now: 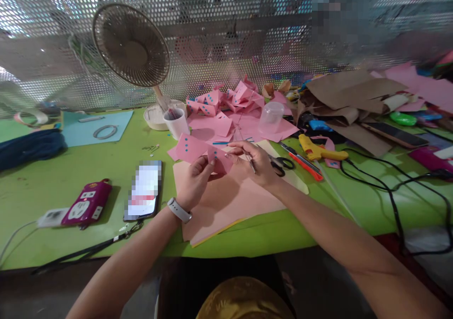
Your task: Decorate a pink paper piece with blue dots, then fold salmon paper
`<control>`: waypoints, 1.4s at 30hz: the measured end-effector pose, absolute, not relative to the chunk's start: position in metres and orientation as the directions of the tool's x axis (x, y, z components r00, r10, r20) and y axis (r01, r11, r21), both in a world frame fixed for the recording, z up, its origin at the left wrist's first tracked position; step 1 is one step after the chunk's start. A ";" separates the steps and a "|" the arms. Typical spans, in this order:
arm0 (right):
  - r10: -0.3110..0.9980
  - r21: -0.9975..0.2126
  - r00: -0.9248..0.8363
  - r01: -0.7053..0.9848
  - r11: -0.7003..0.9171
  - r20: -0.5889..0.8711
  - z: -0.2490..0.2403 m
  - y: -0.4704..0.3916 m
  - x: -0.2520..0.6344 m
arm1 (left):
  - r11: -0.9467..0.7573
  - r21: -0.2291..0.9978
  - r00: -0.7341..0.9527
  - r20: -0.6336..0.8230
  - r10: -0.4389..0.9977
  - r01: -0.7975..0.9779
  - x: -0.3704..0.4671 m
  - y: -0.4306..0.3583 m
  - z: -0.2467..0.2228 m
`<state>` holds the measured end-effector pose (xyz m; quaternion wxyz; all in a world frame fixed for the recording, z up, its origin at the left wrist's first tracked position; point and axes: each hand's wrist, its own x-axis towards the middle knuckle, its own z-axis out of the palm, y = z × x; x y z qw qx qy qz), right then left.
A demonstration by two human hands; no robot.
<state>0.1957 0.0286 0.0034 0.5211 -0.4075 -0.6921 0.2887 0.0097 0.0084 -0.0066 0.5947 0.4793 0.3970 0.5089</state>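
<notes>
My left hand [196, 175], wearing a pale wristband, pinches a folded piece of pink paper [193, 148] marked with small blue dots. My right hand [253, 163] is closed around a thin metal tool [251, 162] that looks like tweezers; its fingertips are close to the right part of the paper. Whether those fingertips touch the paper cannot be made out. Beneath both hands lie peach-coloured sheets [226, 205]. A narrow blue strip [220, 143] rests just beyond the hands. Black-handled scissors [283, 164] lie right of my right hand, partly hidden by it.
Folded pink pieces [226, 97] are heaped at the back, beside a clear cup [272, 116]. A fan [132, 50] and a white cup [177, 123] stand back left. A red cutter [306, 165], yellow glue gun [320, 149] and black cables lie right; a phone [143, 191] lies left.
</notes>
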 end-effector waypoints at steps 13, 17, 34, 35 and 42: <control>0.835 -0.787 -0.154 0.280 0.550 0.529 -0.001 0.027 0.194 | 0.035 0.978 0.156 -0.002 0.988 -0.207 0.009 0.007 -0.004; 0.840 -0.795 -0.150 0.272 0.542 0.522 -0.002 0.026 0.193 | 0.024 0.980 0.146 0.006 0.989 -0.198 0.009 0.008 -0.003; 0.836 -0.805 -0.138 0.224 0.549 0.532 -0.003 0.030 0.194 | -0.029 0.980 0.143 0.058 0.988 -0.197 0.008 0.010 -0.007; 0.841 -0.813 -0.132 0.214 0.541 0.524 -0.003 0.031 0.195 | -0.023 0.978 0.160 0.057 0.985 -0.205 0.008 0.009 -0.007; 0.838 -0.804 -0.111 0.237 0.545 0.535 -0.004 0.037 0.201 | 0.033 0.992 0.263 0.001 0.965 -0.125 0.001 0.015 -0.010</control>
